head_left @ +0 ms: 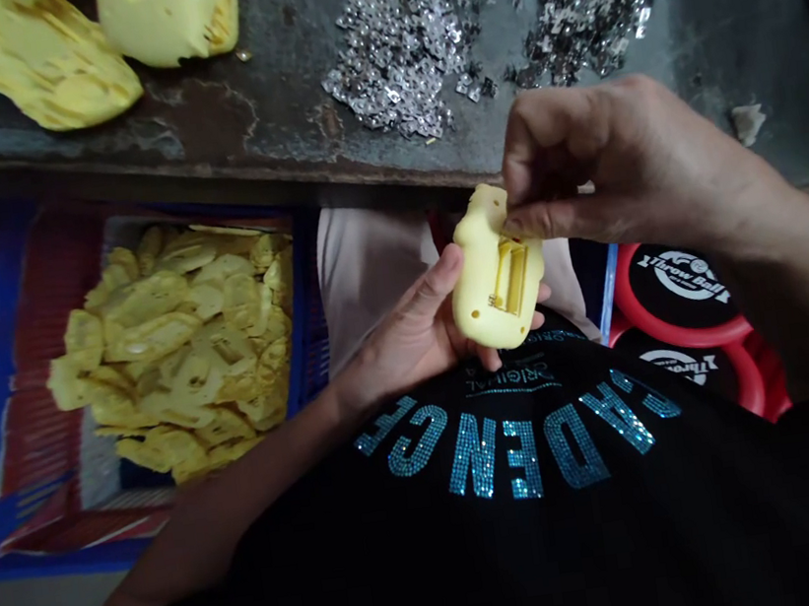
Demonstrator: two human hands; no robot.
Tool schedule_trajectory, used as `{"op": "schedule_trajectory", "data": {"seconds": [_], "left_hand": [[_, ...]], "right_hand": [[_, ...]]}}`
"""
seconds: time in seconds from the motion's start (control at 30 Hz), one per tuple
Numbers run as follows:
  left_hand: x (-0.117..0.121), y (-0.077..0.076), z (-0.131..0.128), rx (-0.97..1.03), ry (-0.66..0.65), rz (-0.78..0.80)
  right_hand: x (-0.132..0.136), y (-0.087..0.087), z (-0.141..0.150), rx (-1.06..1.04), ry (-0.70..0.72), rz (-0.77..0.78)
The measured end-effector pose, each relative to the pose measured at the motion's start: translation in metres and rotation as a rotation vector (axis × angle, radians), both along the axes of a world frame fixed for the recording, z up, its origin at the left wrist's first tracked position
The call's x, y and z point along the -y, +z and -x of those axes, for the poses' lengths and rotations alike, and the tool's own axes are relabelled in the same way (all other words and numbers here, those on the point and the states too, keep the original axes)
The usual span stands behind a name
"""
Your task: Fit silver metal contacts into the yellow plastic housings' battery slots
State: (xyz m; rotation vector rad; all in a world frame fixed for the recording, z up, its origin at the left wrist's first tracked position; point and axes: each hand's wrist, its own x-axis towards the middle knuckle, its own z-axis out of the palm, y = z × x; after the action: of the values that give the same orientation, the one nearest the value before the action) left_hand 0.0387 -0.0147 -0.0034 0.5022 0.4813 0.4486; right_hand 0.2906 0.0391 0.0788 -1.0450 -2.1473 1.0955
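My left hand [427, 330] cradles a pale yellow plastic toy shell [477, 278], its fingers wrapped behind it and its thumb along the left side. An open battery compartment faces up in the shell, with a small metal contact visible at its lower end. My right hand [602, 163] is closed in a pinch at the compartment's upper end, thumb and fingertips touching the shell. Whatever lies between those fingertips is hidden. Beyond the hands, two heaps of small shiny metal battery contacts [404, 45] lie on the dark worktable [277, 126].
More yellow shells [48, 57] rest at the table's far left. Left of my lap stands a blue crate [17, 473] lined with cardboard, holding many yellow shell pieces [187, 351]. Red-rimmed black discs [682, 291] sit at the right, below the table edge.
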Motion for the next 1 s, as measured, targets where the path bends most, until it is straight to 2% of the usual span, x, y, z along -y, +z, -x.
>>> {"op": "schedule_trajectory", "data": {"seconds": [0.13, 0.2, 0.27, 0.33, 0.5, 0.63, 0.8, 0.9, 1.0], "left_hand": [[-0.002, -0.004, 0.0, 0.047, -0.002, 0.025], [-0.003, -0.007, 0.0, 0.06, -0.019, 0.029], [-0.002, -0.008, 0.0, 0.053, -0.025, 0.023], [0.0, -0.008, 0.0, 0.025, -0.002, 0.003], [0.006, -0.001, -0.003, -0.11, 0.132, -0.105], [0.007, 0.0, 0.001, -0.192, 0.15, -0.194], [0.007, 0.001, 0.012, -0.194, 0.14, -0.286], [0.005, 0.003, 0.016, -0.299, 0.164, -0.318], [-0.001, 0.004, 0.014, -0.422, 0.162, -0.349]], "right_hand": [[0.021, -0.012, 0.002, -0.159, -0.183, 0.126], [0.031, -0.02, 0.0, -0.209, -0.256, 0.103], [0.036, -0.027, -0.003, -0.177, -0.303, 0.011], [0.037, -0.031, -0.006, -0.105, -0.303, -0.039], [0.033, -0.031, -0.004, 0.037, -0.213, 0.004], [0.04, -0.039, 0.002, 0.116, -0.227, -0.142], [0.061, -0.063, 0.009, 0.033, -0.339, -0.394], [0.069, -0.074, 0.013, 0.018, -0.443, -0.458], [0.072, -0.08, 0.015, 0.03, -0.486, -0.485]]}}
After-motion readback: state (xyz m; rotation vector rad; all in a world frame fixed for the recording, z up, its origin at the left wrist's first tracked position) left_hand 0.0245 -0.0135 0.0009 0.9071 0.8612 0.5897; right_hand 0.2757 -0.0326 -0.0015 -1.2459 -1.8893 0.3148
